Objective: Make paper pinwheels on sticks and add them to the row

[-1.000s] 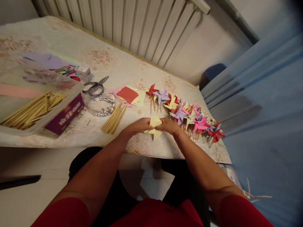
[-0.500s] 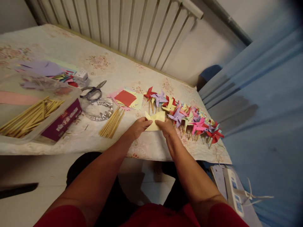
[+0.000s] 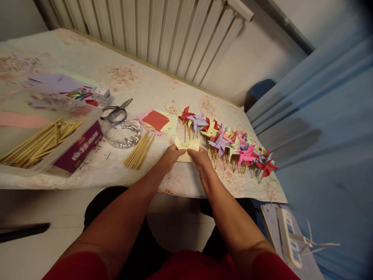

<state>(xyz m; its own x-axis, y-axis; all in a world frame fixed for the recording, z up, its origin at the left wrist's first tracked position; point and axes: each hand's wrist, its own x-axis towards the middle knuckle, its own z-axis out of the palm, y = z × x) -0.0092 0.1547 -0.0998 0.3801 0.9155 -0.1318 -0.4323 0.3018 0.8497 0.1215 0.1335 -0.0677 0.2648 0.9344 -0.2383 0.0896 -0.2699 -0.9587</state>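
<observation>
Both hands meet over the near edge of the cloth-covered table [image 3: 145,83] and pinch one pale yellow paper piece [image 3: 188,147]. My left hand [image 3: 170,156] grips its left side with closed fingers. My right hand [image 3: 201,157] grips its right side, fingers also closed. The paper is partly folded, with its corners turned up. Just behind and to the right lies a row of several finished paper pinwheels [image 3: 230,144] in red, purple, yellow and pink. A small bundle of wooden sticks [image 3: 140,149] lies left of my left hand.
Coloured paper squares [image 3: 159,120] sit behind the hands, with scissors [image 3: 116,111] and a clear round dish [image 3: 121,134] to their left. A clear plastic box of sticks [image 3: 43,136] stands at the left. A white radiator [image 3: 151,31] backs the table; a power strip [image 3: 287,237] lies on the floor at the right.
The yellow paper has been lifted and turned between the hands, and its shape has changed from spread flaps to a more folded form. Both hands shifted slightly away from me.
</observation>
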